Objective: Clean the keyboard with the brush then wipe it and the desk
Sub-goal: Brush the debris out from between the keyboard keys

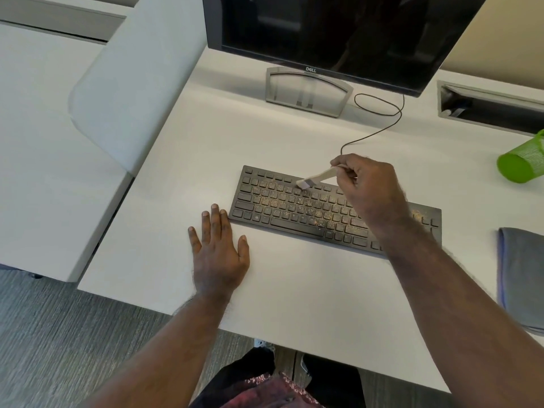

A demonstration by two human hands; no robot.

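- One pale divider panel (129,92) stands at the far left, beside my white desk (294,290).
- My left hand (219,254) lies flat on the desk, fingers straight and slightly spread, holding nothing; its fingertips sit just beside the keyboard's left end.
- One black keyboard (294,210) lies across the middle of the desk, its keys speckled with yellowish crumbs.
- One small pale brush (316,177) rests its bristles on the upper key rows.
- My right hand (372,189) pinches the brush handle, fingers curled round it.
- One dark monitor (338,28) stands behind, one cable (379,131) looping below it.
- One green mesh cup (522,160) lies tipped at the right edge.
- One grey folded cloth (521,278) lies right of the keyboard.
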